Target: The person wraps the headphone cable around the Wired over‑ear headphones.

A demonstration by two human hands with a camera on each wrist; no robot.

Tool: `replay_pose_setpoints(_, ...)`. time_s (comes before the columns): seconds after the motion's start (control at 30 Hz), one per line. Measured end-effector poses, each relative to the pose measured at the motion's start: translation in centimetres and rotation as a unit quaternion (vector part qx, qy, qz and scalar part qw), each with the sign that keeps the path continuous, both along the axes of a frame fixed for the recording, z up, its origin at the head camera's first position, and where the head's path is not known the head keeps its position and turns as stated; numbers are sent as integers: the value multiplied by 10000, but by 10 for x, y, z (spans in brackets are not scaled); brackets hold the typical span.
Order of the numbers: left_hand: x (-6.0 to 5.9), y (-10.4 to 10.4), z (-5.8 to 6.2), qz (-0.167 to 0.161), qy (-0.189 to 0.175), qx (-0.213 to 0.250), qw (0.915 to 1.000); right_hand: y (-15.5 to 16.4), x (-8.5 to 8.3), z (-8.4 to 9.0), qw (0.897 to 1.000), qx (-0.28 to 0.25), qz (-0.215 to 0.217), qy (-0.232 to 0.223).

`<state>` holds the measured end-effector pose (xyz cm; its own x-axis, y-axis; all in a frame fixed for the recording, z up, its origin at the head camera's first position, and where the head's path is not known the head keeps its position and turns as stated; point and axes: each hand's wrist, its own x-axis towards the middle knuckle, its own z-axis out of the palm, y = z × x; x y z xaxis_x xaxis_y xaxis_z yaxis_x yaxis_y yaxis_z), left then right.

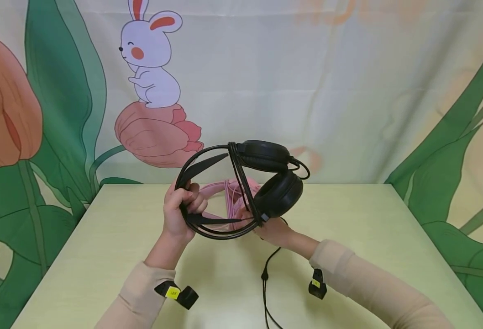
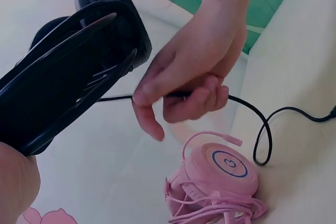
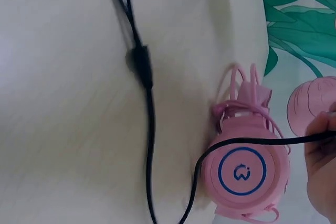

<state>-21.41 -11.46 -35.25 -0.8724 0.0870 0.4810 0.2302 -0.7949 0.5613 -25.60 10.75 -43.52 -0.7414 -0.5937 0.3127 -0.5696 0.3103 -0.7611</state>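
Black over-ear headphones (image 1: 280, 194) are held up above the table, their cable wound in loops around the headband and earcups. My left hand (image 1: 180, 210) grips the headband at its left end, fingers curled round it and the cable loops. Below the earcups, my right hand (image 1: 272, 230) holds the loose black cable (image 2: 247, 102), which passes through its curled fingers in the left wrist view. From that hand the cable drops to a splitter (image 3: 140, 66) and parts into two strands. In the head view, the headphones partly hide my right fingers.
Pink headphones (image 3: 244, 174) with their own cable wrapped round them rest on the table (image 1: 114, 256), behind the black pair. A cloth backdrop (image 1: 266, 82) with a rabbit and tulips hangs at the table's far edge.
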Motion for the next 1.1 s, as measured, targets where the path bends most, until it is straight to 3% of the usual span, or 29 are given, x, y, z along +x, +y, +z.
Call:
replay_pose_setpoints(0.17, -4, -4, -2, 232, -187, 177, 9994, -5, 7, 2, 9981, 387, -484, 59)
replay_pose_setpoints(0.33, -9, -11, -2, 689, -429, 222, 9964, -9, 14, 4, 9979, 374, -358, 388)
replay_pose_setpoints(0.47, -11, -16, -3, 1006, -572, 181, 9931, -11, 19, 6, 9986, 135, -343, 376)
replay_pose_setpoints(0.7, -13, -20, -1, 1198, -512, 220, 9912, -13, 24, 7, 9987, 9, -320, 395)
replay_pose_setpoints(0.97, -16, -24, 0, 2026, -645, 157, 9770, -7, 28, 11, 9977, 155, -359, 556)
replay_pose_setpoints(1.1, -18, -27, 0, 2360, -666, 45, 9695, 0, 28, 19, 9964, 352, -128, 759)
